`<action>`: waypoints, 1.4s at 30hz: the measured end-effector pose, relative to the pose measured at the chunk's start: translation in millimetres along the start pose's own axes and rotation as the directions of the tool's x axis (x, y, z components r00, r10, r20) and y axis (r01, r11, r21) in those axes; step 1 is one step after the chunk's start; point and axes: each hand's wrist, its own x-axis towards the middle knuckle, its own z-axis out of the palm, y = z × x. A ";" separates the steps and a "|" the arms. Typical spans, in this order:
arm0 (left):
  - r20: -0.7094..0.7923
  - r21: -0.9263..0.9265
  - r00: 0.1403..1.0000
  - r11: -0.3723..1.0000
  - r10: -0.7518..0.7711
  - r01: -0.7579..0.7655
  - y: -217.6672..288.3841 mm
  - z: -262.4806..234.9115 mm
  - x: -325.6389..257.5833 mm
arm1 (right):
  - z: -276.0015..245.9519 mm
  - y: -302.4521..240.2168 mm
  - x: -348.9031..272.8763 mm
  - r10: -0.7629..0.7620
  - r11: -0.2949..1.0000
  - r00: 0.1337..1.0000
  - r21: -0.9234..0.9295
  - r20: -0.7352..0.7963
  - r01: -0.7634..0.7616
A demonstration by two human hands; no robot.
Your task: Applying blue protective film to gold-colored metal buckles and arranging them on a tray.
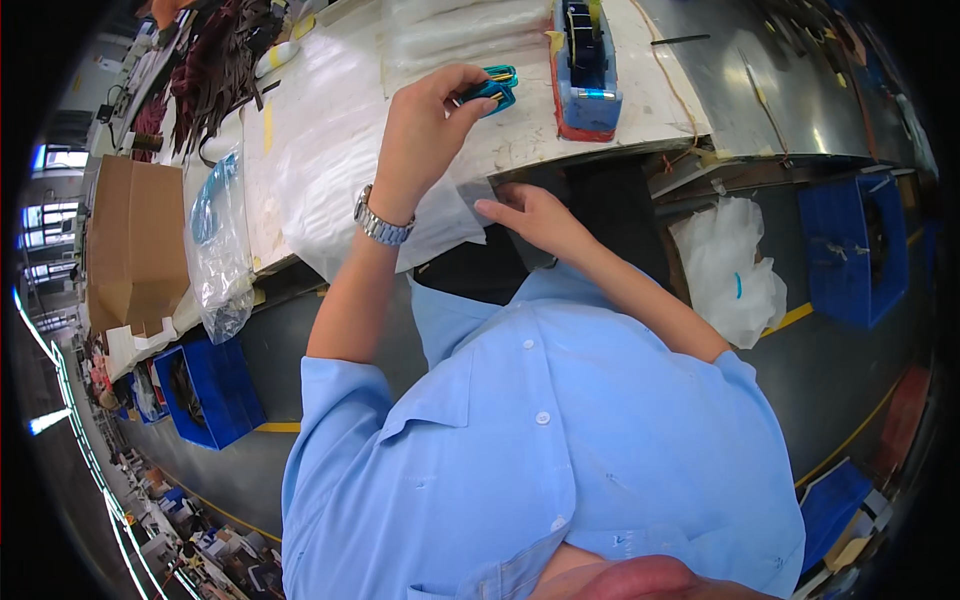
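My left hand (pixel 432 125), with a metal watch on its wrist, is raised over the white table (pixel 515 140). Its thumb and fingers pinch teal straps (pixel 490 90) that form small loops with gold-coloured metal parts. Lower down, at the table's front edge, my right hand (pixel 545 222) has its thumb and forefinger apart, beside the clear plastic sheeting (pixel 450 215). The tips of its other fingers are hidden. White, filmy plastic bags (pixel 335 190) lie left of it and hang over the edge.
A blue tape dispenser (pixel 590 105) stands right of my left hand. More clear bags (pixel 450 35) lie at the back. Dark red straps (pixel 215 70) are heaped far left, near a cardboard box (pixel 135 235). Blue bins (pixel 215 390) stand on the floor; a white plastic bag (pixel 730 265) hangs at right.
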 end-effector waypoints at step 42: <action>0.134 -0.215 0.955 0.933 -0.263 0.287 33.1 -17.8 37.0 | -285.0 517.0 -270.6 0.521 0.511 0.687 -0.459 -0.506 -0.726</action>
